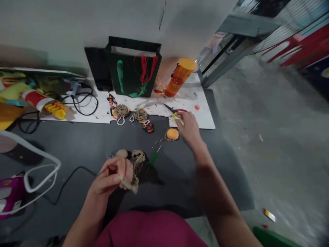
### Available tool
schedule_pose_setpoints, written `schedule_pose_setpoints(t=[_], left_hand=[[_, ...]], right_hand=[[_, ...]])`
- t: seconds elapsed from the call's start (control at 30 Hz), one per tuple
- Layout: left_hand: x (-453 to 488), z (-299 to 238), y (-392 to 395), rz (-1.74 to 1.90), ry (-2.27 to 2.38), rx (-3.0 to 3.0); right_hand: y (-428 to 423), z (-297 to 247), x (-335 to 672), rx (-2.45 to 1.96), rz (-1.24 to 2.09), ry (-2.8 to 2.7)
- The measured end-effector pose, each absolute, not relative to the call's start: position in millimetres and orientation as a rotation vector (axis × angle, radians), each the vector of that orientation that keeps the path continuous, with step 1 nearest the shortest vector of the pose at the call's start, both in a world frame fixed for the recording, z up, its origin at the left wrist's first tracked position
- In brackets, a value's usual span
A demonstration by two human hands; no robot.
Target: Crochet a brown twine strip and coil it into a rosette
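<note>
My left hand (113, 175) is closed in a pinch on a beige crocheted piece (135, 168) that hangs just above the dark mat (77, 147). My right hand (189, 128) reaches forward to the edge of the white board (203, 118), its fingers curled at a small yellow-handled tool (177, 116) beside red-handled scissors (174, 110). Whether it grips the tool is unclear. A small ball of orange-yellow yarn (172, 134) lies just left of that hand. A green-handled crochet hook (154, 157) rests on the mat between my hands.
Two round beige crocheted pieces with white beads (121, 111) (141, 115) lie on the board. Behind them stand a dark green gift bag (133, 68) and an orange bottle (180, 77). A glue gun with black cable (77, 92) is at left. Concrete floor lies to the right.
</note>
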State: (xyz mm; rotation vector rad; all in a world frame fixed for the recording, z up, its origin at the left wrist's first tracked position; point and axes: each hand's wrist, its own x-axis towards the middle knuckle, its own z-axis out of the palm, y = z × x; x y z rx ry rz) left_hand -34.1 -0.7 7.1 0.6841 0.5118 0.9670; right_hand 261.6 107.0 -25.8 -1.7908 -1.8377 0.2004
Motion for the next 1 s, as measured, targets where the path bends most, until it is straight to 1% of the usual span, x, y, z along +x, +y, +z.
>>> schedule_pose_setpoints(t=[0.1, 0.23, 0.3, 0.57, 0.77, 1.0], left_hand=[[-41.0, 10.7, 1.1, 1.143, 0.576, 0.554], [-51.2, 11.8, 6.4, 1.255, 0.640, 0.453], [-53.8, 11.8, 8.2, 1.250, 0.581, 0.420], [-45.7, 8.9, 8.3, 1.135, 0.449, 0.318], [-41.5, 6.6, 8.8, 1.144, 0.474, 0.398], [-41.9, 7.1, 7.6, 1.107, 0.407, 0.337]], right_hand=[[141.5, -40.5, 285.2, -1.941, 0.228, -2.033], [156.4, -47.0, 296.4, -1.875, 0.219, -2.168], [157.7, -45.5, 300.1, -1.868, 0.175, -2.205], [165.9, -38.8, 295.0, -2.102, 0.111, -2.322], [171.0, -18.6, 287.5, -2.115, 0.270, -2.371], [162.2, 5.0, 305.6, -2.014, 0.349, -2.101]])
